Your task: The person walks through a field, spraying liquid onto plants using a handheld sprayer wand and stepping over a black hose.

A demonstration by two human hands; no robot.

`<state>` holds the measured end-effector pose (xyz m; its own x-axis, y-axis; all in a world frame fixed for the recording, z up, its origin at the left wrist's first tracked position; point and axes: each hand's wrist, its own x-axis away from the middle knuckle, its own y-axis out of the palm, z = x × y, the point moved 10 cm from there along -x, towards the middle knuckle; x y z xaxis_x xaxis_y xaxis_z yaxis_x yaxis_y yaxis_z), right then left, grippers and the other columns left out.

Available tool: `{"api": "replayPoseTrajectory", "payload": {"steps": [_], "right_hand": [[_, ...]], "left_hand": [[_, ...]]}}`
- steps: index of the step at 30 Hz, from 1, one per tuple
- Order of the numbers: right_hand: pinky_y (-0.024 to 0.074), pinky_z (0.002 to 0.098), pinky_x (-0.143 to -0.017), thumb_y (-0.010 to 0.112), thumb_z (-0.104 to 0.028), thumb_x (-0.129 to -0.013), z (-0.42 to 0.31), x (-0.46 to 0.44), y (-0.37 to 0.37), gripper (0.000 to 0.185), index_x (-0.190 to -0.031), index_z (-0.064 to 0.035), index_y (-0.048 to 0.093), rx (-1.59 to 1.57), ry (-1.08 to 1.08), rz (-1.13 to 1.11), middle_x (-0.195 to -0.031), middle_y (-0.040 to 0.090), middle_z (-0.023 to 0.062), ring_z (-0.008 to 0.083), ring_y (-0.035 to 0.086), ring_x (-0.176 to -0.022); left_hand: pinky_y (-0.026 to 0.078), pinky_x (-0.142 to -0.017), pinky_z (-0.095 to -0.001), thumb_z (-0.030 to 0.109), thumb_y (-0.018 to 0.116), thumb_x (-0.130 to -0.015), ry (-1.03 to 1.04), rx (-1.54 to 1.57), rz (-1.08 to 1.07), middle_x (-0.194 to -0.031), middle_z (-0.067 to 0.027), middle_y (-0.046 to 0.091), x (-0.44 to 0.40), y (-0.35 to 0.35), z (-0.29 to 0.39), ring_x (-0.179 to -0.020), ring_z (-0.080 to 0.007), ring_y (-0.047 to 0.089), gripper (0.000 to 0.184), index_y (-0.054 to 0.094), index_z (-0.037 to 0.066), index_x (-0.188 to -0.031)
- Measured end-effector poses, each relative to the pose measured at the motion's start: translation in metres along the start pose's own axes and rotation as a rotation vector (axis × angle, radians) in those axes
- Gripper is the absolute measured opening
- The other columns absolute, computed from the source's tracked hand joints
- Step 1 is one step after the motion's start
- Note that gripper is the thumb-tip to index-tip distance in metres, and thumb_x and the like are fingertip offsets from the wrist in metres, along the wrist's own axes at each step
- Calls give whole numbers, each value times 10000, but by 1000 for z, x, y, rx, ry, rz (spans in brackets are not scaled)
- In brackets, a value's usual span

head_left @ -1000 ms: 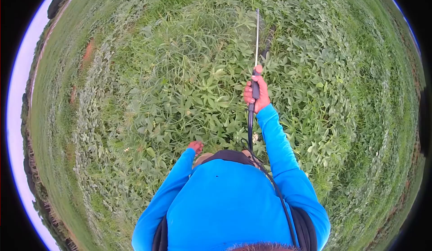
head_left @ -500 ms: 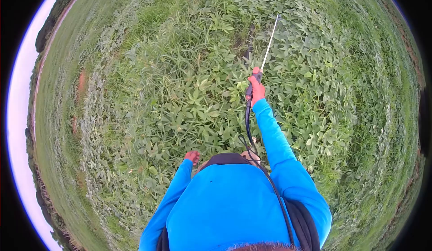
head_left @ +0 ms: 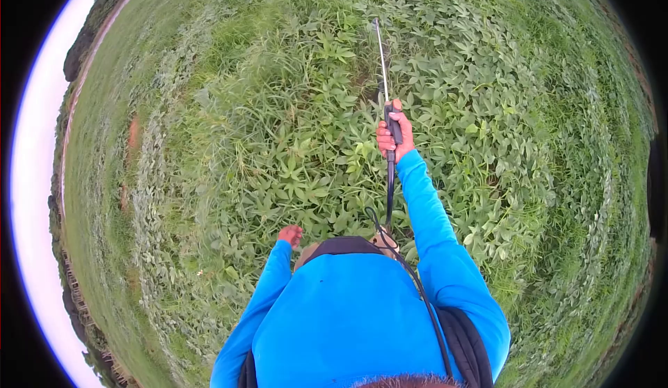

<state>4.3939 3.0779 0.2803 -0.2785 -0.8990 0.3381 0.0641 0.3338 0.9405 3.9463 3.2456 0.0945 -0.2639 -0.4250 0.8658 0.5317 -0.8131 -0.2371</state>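
Observation:
My right hand [head_left: 396, 134] is wrapped around the dark handle of a spray wand [head_left: 394, 125], out in front of me. The wand's thin metal tube [head_left: 381, 57] points away over the leafy plants, its tip near the top of the view. From the handle a black hose [head_left: 390, 193] runs back toward my waist and up over my right side. Low by my left side, my left hand [head_left: 290, 235] has its fingers curled. Whether anything is inside them is hidden.
Dense leafy plants [head_left: 299, 179] surround me, mixed with tall grass [head_left: 257, 75]. A black strap [head_left: 470, 346] lies by my right shoulder. Reddish bare soil [head_left: 133, 135] shows at the left. Trees [head_left: 87, 36] and a pale track line the far left edge.
The wand has swung left, its tip moving from right of my hand to slightly left of it. My right wrist has turned, showing the fingers. My left hand has shifted slightly left.

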Motion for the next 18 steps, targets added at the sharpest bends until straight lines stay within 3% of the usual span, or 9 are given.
{"api": "replayPoseTrajectory", "payload": {"steps": [1,8,11,13,14,15,18], "right_hand": [[323,219,-326,650,-374,-754,2,1,15,356,-743,-72,461,-86,78,-113,-601,412,0,86,344,-388],[307,231,-309,612,-372,-773,22,-3,73,363,-775,-50,446,-200,302,-344,-586,386,22,98,336,-372],[293,232,-297,607,-378,-770,37,-15,105,363,-773,-54,445,-85,347,-342,-589,393,26,98,333,-369],[284,226,-292,609,-382,-765,44,-30,121,349,-775,-71,451,-42,370,-318,-595,402,17,87,329,-372],[286,222,-293,610,-384,-766,48,-38,126,341,-775,-81,453,39,370,-277,-596,405,9,81,327,-373],[287,218,-294,610,-386,-766,52,-44,132,333,-776,-91,456,121,368,-239,-598,407,1,74,325,-375],[278,211,-297,610,-361,-784,56,-64,157,298,-777,-104,459,256,372,-220,-597,413,-18,61,327,-381]], "left_hand": [[372,-406,-284,354,500,-899,28,18,13,-685,-30,558,-6,-4,4,-473,-126,481,293,602,80,-925],[407,-439,-326,301,455,-876,13,98,104,-697,1,554,-5,-24,26,-503,-142,492,231,590,117,-916],[416,-448,-340,306,476,-865,-36,157,120,-706,-13,579,-15,-28,19,-519,-161,515,229,616,125,-887],[457,-503,-352,331,441,-900,-62,87,125,-779,-54,624,-12,-26,25,-584,-193,561,307,606,73,-924],[492,-582,-371,310,448,-868,37,-60,107,-830,-94,654,3,-18,48,-659,-233,602,330,632,41,-917],[492,-582,-371,310,448,-868,30,-59,103,-830,-94,654,0,-17,47,-659,-233,602,330,632,41,-917],[508,-653,-335,301,473,-823,395,-539,87,-772,-109,662,-37,-6,78,-690,-219,626,333,679,40,-847]]}}
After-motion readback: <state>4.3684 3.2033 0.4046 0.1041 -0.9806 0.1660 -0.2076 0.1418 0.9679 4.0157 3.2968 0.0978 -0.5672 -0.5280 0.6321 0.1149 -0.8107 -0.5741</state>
